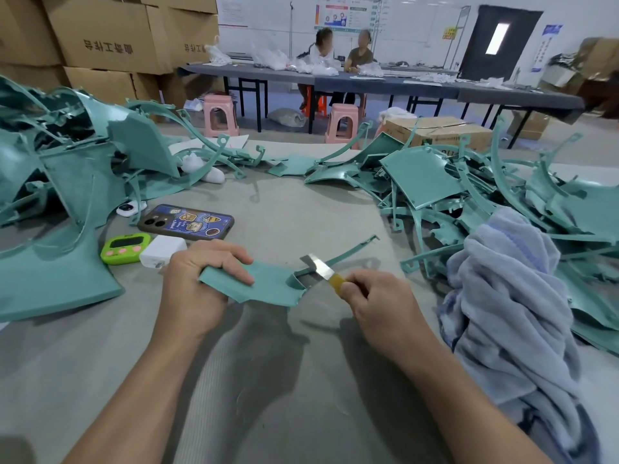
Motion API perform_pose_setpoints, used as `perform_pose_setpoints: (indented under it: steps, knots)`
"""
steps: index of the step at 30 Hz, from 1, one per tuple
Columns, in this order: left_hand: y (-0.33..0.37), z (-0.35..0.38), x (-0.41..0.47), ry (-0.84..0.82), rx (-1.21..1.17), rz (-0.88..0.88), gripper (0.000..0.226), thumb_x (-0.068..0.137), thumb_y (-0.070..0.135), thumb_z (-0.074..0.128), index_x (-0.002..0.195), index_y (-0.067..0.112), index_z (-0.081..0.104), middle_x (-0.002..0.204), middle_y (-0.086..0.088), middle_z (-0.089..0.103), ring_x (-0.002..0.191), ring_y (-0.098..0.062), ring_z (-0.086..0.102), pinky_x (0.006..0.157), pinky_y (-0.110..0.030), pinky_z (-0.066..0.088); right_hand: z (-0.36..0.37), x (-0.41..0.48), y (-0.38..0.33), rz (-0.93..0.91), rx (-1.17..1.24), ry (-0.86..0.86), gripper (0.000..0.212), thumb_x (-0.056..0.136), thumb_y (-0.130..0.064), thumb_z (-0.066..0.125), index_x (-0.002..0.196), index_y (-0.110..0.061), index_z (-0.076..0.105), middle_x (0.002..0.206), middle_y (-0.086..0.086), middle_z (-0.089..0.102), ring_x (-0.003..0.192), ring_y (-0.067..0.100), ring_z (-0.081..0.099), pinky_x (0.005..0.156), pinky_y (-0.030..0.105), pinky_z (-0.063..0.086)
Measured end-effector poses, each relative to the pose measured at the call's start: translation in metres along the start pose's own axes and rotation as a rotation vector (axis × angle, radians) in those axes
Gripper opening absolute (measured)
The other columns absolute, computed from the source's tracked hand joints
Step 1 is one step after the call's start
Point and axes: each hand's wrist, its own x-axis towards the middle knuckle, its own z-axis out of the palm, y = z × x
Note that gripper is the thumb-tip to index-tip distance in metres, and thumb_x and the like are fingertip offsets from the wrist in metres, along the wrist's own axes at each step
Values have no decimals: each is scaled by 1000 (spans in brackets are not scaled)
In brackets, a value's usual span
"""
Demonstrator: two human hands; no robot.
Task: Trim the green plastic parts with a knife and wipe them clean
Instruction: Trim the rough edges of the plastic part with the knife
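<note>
My left hand grips the flat end of a green plastic part just above the grey table; its thin curved arm runs up to the right. My right hand pinches the yellow handle of a knife. The steel blade lies against the part where the arm meets the flat plate. A blue-grey towel lies bunched at the right, close to my right forearm.
Heaps of green plastic parts lie at the left and at the right. A phone, a green timer and a white charger sit beyond my left hand. Two people sit at a far table; cardboard boxes stand at the back left.
</note>
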Motion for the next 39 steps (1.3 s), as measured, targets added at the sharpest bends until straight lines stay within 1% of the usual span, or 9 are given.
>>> perform_pose_setpoints:
  steps: [6,12,15,18,23,28,30,35,39]
  knots:
    - [-1,0,0,-49,-3,26,41,47,1,75,64,38,75,89,12,73,87,-16,69,77,-24,53,6,2,-1,35,-146,-12,29,101,-42,55,78,-25,62,63,-7,59,59,6,53,51,27,36]
    - [5,2,1,-41,-30,25,33,47,-4,71,52,28,72,77,5,70,70,-4,62,72,-14,49,-14,10,12,225,-274,250,42,100,-33,54,62,-17,47,57,-1,54,56,21,50,52,33,30]
    - [4,2,1,-32,-35,38,43,51,-17,73,53,26,70,76,2,68,68,-1,60,75,-9,46,-9,4,4,44,-123,138,36,98,-32,61,64,-24,54,58,-6,56,53,6,51,46,18,31]
    - [-1,0,1,-35,-32,15,57,54,-35,70,53,22,72,75,2,68,68,-2,59,73,-11,46,2,3,-2,-3,-172,8,33,99,-39,60,67,-29,57,63,-9,58,57,3,53,48,16,31]
    - [5,2,1,-29,-46,18,59,61,-37,64,59,22,70,70,-4,66,67,-3,59,70,-15,47,-22,12,13,252,-273,305,41,99,-32,58,60,-16,55,53,-3,54,50,16,51,47,27,31]
    - [10,3,0,-27,-85,2,59,69,-37,58,65,21,70,61,-4,65,64,-1,57,69,-13,45,-6,1,-4,-27,-102,122,34,96,-34,64,63,-24,59,51,-7,55,46,6,50,42,14,32]
    - [11,2,-1,-24,-91,-5,59,71,-36,57,66,22,70,60,7,66,64,-1,57,70,-11,44,2,0,-7,-26,-164,50,32,95,-36,63,66,-24,61,54,-6,57,48,4,50,48,21,35]
    - [13,5,1,-13,-99,-32,59,74,-35,56,66,22,70,61,11,67,63,-2,56,70,-11,44,-22,10,10,228,-256,278,36,97,-30,60,65,-14,58,56,0,59,53,22,57,53,35,50]
    - [10,6,3,15,-115,-50,58,76,-33,55,62,21,70,61,4,66,62,-6,55,69,-12,44,-4,-4,-6,-11,-146,154,34,96,-36,62,65,-24,54,54,-9,53,53,3,53,44,13,31]
